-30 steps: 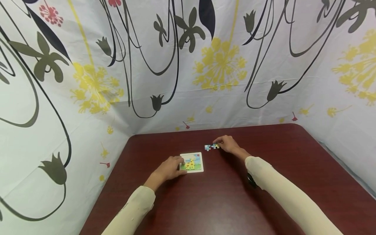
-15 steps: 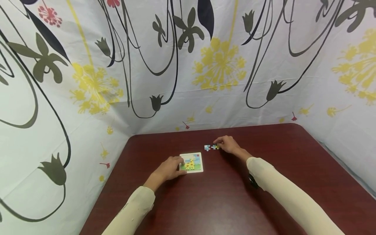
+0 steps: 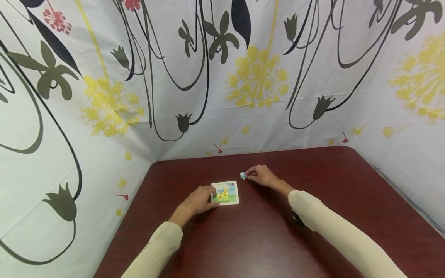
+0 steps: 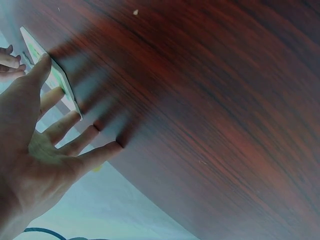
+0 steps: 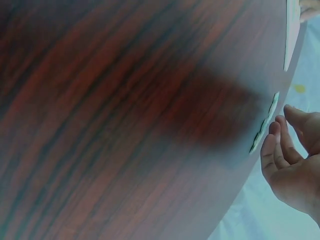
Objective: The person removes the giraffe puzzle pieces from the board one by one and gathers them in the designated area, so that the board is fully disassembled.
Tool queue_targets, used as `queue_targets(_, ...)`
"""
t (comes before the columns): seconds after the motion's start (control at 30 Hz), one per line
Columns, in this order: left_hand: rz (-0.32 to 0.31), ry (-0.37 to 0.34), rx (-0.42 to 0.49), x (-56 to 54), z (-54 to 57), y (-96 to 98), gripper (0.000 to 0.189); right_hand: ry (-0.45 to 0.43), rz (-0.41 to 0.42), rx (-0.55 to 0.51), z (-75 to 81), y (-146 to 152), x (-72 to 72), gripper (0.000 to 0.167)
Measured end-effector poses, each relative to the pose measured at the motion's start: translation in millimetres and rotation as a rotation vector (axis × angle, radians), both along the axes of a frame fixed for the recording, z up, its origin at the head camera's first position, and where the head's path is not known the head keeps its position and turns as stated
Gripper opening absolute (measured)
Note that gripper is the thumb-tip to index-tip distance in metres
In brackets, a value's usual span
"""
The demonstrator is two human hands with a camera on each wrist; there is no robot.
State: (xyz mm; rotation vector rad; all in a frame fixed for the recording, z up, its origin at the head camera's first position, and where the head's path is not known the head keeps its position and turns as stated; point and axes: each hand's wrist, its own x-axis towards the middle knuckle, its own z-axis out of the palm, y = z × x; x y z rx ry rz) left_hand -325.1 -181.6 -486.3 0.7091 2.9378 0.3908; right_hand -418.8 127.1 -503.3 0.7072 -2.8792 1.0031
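My left hand (image 3: 199, 199) rests at the left side of a small white-framed jigsaw board (image 3: 238, 193) with a yellow giraffe picture. In the left wrist view its fingers (image 4: 75, 145) are spread, with the thumb at the board's edge. My right hand (image 3: 262, 175) is over the loose jigsaw pieces beyond the board's upper right corner. A light blue piece (image 3: 243, 175) shows left of its fingertips; the hand mostly hides the other piece. From the right wrist, the pieces (image 5: 265, 122) lie flat in a row on the table, with relaxed fingers just above them.
The dark red wooden table (image 3: 243, 239) has rounded far corners. A white cloth (image 3: 208, 96) with flower and vine prints hangs behind it and along both sides.
My right hand has moved left, from the right-hand piece toward the left-hand one, and now covers most of the yellow-marked piece. My left hand stays on the board.
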Motion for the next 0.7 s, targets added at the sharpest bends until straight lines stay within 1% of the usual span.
queue_targets(0.23, -0.008, 0.0, 0.009, 0.1, -0.3, -2.2, 0.037, 0.046, 0.066, 0.002, 4.4, -19.4, 13.0, 0.018)
queue_targets(0.37, -0.01, 0.0, 0.013, -0.1, -0.1, -2.4, 0.036, 0.034, 0.084, 0.006, 4.0, -29.3, 19.7, 0.017)
queue_targets(0.57, -0.002, -0.007, 0.003, -1.7, -2.1, -1.5, 0.035, 0.048, 0.155, 0.002, 0.0, -42.6, 26.3, 0.014)
queue_targets(0.7, -0.013, -0.008, 0.012, -1.8, -0.8, -0.5, 0.033, 0.061, 0.19, -0.006, 1.4, -49.5, 30.4, 0.014)
